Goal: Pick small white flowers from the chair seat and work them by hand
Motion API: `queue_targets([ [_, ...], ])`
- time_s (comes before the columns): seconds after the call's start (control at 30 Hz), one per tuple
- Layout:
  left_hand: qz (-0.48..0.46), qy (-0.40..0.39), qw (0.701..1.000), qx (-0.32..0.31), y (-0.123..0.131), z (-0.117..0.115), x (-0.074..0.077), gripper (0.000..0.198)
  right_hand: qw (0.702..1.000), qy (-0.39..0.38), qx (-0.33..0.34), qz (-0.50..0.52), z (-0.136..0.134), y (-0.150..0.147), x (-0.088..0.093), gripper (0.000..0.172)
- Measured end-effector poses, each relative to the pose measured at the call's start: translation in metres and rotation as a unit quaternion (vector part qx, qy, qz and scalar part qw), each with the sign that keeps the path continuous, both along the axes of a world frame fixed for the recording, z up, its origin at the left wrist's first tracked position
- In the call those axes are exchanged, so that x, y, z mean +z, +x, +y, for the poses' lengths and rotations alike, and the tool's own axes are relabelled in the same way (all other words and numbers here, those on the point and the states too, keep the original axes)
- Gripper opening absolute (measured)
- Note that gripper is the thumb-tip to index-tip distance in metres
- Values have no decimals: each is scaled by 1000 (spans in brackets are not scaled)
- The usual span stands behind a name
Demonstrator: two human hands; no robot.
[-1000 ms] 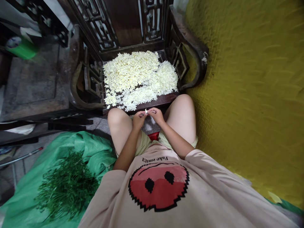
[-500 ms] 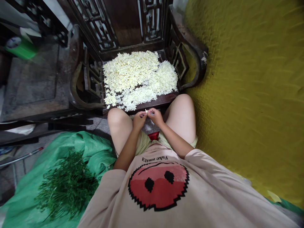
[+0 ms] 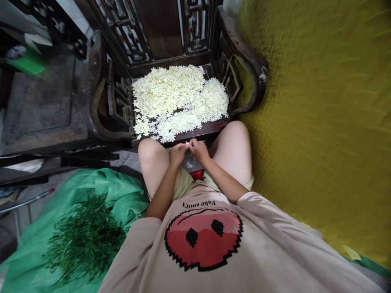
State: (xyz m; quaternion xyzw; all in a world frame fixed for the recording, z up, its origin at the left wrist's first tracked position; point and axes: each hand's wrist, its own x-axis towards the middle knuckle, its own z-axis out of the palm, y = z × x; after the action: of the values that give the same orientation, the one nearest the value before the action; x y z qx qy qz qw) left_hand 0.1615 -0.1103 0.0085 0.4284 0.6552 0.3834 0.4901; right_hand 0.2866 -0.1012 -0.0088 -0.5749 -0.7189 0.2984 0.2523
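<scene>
Between my knees, at the front edge of the chair seat, my left hand and my right hand meet fingertip to fingertip. Both are closed in a pinch on a small white flower, of which only a little shows between the fingers. Just beyond them, a broad heap of loose cream-white flowers covers most of the dark wooden seat. A whiter part of the heap lies at the right and along the front.
Carved armrests flank the seat. To the left stands a dark wooden table with a green roll of tape. Green leafy stems lie on a green sack beside me. A textured yellow surface rises at the right.
My fingertips have shifted slightly around the small flower, and less of it stands up between them. The heap on the seat looks the same.
</scene>
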Motion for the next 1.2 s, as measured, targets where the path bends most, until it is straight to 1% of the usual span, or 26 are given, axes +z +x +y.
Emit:
queue_targets([
  [0.07,-2,-5,1000,2,0,0,2,12,1000,11,4,-11,0,0,0,13],
  [0.13,15,-10,1000,4,0,0,3,13,1000,18,-7,-17,1,0,-1,12],
  [0.23,78,-10,997,-9,1,-1,2,17,999,21,-27,-27,1,0,-3,12],
  [0.37,178,-3,984,-21,3,-4,3,21,999,22,-23,-33,1,-2,-5,12],
  [0.53,227,-11,974,-1,4,-4,5,21,998,26,-40,-27,-1,-5,-9,13],
  [0.67,235,-11,972,19,6,-4,5,19,998,17,-63,12,-2,-6,-13,14],
  [0.83,218,7,975,51,11,-4,0,18,988,-28,-99,117,-6,-13,-13,14],
  [0.9,205,8,976,74,11,-3,-4,17,977,-46,-122,171,-6,-13,-13,13],
  [0.97,197,4,973,118,8,-1,-8,17,953,-64,-165,245,-3,-10,-13,11],
  [1.03,182,6,969,169,4,2,-10,17,912,-79,-220,336,5,-2,-13,9],
  [1.07,172,10,968,183,2,3,-11,18,890,-79,-245,375,9,3,-13,8],
  [1.13,156,15,971,180,0,4,-11,18,858,-107,-268,426,17,10,-14,8],
  [1.2,144,12,977,156,1,3,-11,17,842,-155,-268,442,21,13,-15,8],
])
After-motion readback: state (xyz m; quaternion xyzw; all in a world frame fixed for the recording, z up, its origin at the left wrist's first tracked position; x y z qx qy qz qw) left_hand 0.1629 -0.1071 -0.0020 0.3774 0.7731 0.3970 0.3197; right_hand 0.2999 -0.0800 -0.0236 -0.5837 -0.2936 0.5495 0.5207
